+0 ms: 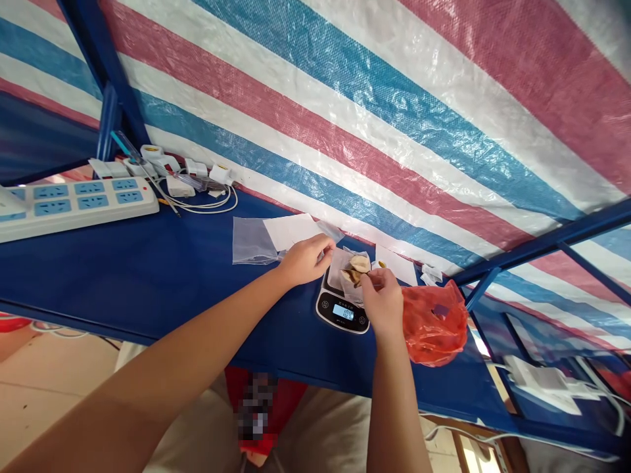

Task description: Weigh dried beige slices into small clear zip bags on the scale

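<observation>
A kitchen scale (342, 321) with a lit display lies on the blue tabletop. On its platform, a small clear plastic bag (351, 297) holds pale, dark-edged dried slices (360, 263). My right hand (383, 301) reaches in from the right, thumb and finger pinched on a brown-edged slice (353, 276) above the bag. Left of the scale, my left hand (308, 260) is closed with curled fingers; whatever may be in them is hidden. Behind it lie a clear plastic bag (252, 242) and a white paper (290, 230).
A red plastic bag (434, 325) sits right of my right hand. A white card (397, 263) lies behind the scale. At the left is a power strip (91, 200), with chargers (180, 186) and white cables (210, 209) beyond. A striped tarp (315, 112) walls the back.
</observation>
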Demonstrator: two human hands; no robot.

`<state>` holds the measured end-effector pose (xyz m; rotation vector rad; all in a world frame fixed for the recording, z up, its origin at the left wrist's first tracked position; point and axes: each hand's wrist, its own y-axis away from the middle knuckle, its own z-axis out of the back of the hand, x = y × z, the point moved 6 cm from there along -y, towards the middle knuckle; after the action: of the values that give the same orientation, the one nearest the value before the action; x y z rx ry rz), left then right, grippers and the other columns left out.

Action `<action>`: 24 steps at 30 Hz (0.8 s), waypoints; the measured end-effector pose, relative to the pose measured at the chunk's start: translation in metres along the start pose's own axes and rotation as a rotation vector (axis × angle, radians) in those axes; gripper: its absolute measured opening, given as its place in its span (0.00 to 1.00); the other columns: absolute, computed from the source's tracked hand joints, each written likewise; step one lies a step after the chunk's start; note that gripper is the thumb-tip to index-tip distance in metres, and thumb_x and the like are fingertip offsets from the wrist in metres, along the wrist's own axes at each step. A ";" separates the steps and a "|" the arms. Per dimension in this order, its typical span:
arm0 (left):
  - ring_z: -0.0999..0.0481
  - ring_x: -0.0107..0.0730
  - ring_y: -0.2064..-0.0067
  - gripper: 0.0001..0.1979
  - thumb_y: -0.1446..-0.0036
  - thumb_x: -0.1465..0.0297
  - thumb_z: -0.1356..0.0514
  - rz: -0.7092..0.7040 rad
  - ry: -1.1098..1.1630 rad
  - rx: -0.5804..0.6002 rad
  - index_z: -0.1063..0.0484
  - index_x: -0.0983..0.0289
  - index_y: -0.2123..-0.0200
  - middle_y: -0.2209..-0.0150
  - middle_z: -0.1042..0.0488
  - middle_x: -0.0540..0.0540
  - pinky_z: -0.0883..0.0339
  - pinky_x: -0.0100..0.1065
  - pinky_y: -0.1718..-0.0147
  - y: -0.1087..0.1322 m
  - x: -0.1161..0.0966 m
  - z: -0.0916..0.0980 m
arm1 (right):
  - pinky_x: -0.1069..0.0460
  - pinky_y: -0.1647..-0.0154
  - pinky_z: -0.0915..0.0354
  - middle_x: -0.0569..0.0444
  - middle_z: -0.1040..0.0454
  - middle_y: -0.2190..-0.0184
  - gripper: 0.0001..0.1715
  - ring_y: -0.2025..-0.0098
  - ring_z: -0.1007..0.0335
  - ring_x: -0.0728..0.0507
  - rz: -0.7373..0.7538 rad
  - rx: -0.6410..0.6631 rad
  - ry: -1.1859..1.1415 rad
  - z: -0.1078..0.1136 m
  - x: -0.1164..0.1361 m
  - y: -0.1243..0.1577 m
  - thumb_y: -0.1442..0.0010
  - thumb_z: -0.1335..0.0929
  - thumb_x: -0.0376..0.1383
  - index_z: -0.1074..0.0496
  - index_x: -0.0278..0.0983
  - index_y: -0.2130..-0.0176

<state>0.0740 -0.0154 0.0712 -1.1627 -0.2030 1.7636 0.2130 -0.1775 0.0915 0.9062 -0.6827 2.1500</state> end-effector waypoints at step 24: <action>0.24 0.35 0.64 0.09 0.34 0.73 0.47 -0.507 -0.405 0.353 0.28 0.64 0.64 0.64 0.24 0.57 0.33 0.37 0.66 0.019 -0.071 -0.043 | 0.52 0.73 0.29 0.55 0.25 0.63 0.23 0.75 0.27 0.49 -0.125 -0.125 -0.514 0.019 -0.070 0.098 0.41 0.24 0.51 0.28 0.38 0.56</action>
<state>0.0997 -0.0958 0.0810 -0.4396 -0.3742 1.4802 0.1823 -0.2784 0.0308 1.4102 -0.9661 1.7489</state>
